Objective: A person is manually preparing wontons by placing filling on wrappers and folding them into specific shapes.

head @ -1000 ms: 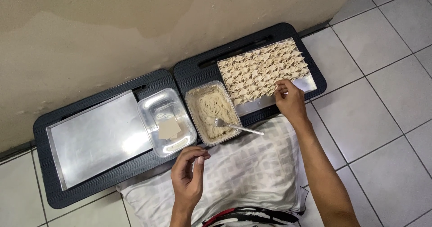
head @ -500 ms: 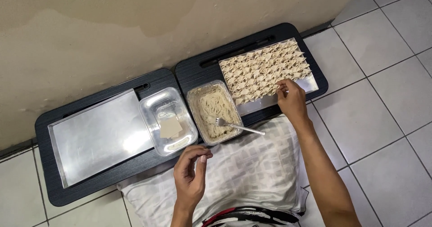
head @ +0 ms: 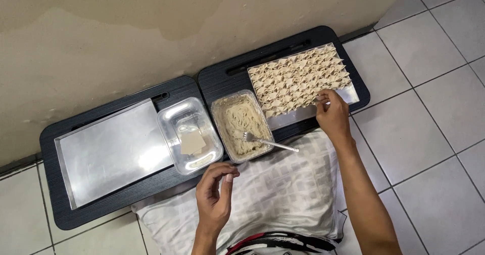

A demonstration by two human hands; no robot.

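Observation:
My right hand (head: 333,114) reaches to the near edge of a metal tray (head: 353,94) covered with rows of folded dumplings (head: 298,78); its fingertips touch a dumpling in the front row. My left hand (head: 214,194) hovers over a pale checked cloth (head: 288,194), fingers curled, holding nothing visible. A clear tub of pale filling (head: 238,123) stands between the trays, and a fork (head: 268,142) rests in it with its handle pointing right. Left of it, a clear tub (head: 188,134) holds square wrappers (head: 192,143).
Two black lap trays (head: 65,214) sit side by side on the tiled floor (head: 429,108) against a beige wall (head: 151,33). A bare metal tray (head: 108,151) lies on the left one.
My right hand stays at the dumpling tray's near edge. My left hand has barely shifted, fingers still curled over the cloth.

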